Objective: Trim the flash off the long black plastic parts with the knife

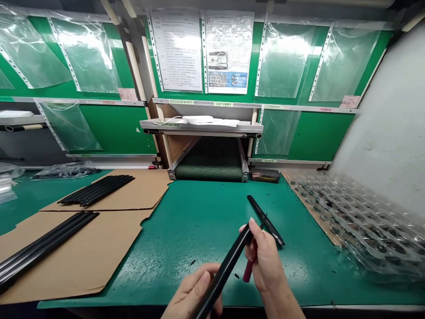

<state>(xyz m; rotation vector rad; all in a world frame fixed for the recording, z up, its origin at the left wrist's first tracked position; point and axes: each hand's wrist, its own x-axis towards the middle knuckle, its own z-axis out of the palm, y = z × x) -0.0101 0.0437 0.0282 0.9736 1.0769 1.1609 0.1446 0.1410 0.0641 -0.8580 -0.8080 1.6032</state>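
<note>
A long, glossy black plastic strip [227,263] runs slantwise between my hands, its near end going out of the bottom of the view. My left hand [195,288] is wrapped round its lower part. Closed at its far end, my right hand [264,257] has the thumb on top of the strip. A tool with a dark red handle [247,271] sticks out below the right palm; its working end is mostly hidden by the fingers. Just beyond the right hand, another black strip [265,220] lies on the green tabletop [159,252].
Several black strips [96,190] rest on cardboard [146,190] at left, with more long strips [49,241] nearer. Clear plastic trays [372,221] are stacked at right. A conveyor belt [209,166] and a small dark box [264,175] stand at the back. Black scraps dot the table.
</note>
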